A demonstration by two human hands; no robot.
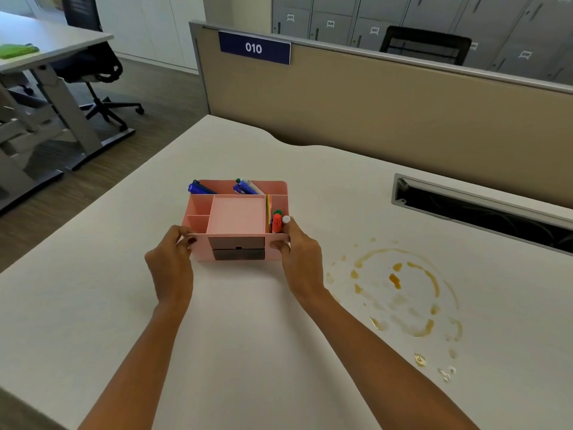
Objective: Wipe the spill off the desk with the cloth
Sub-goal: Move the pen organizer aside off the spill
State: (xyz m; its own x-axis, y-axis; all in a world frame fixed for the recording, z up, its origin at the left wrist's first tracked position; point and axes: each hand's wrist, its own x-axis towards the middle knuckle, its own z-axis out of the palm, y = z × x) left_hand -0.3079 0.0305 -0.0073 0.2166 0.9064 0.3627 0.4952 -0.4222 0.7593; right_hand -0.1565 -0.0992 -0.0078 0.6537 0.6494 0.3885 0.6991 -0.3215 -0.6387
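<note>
A brown liquid spill [403, 293] lies in rings and drops on the white desk [248, 352], right of centre. A pink desk organizer [237, 218] with pens and two dark drawers stands left of the spill. My left hand [170, 262] grips its left front corner. My right hand [299, 259] grips its right front corner. A green cloth [17, 51] lies on another desk at the far left, well out of reach of both hands.
A beige partition [403, 113] with a "010" sign backs the desk. A cable slot [480, 209] opens at the back right. A black office chair [93, 69] and grey lockers [434, 23] stand beyond.
</note>
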